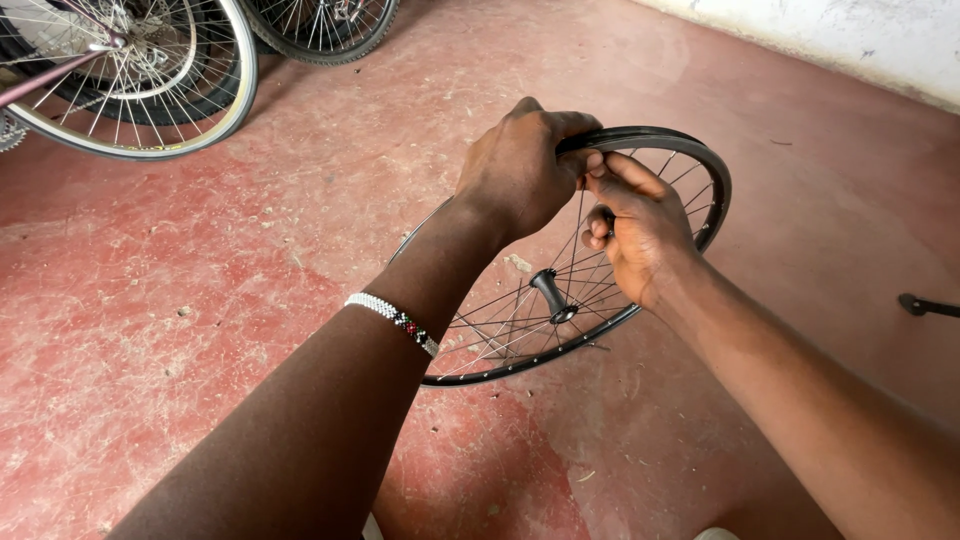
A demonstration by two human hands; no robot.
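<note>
The wheel rim (690, 160) stands on the floor (200, 300) ahead, with 2 bicycle wheels (150, 80) behind at far left.

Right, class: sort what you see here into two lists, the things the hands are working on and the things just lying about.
In hand:
- black spoked bicycle wheel rim, standing on the floor
- left hand gripping its top edge
- right hand pinching the rim beside it

Lying about:
- silver-rimmed bicycle wheel, top left
- dark tyred wheel behind it
- small black object at right edge
- red concrete floor
</note>
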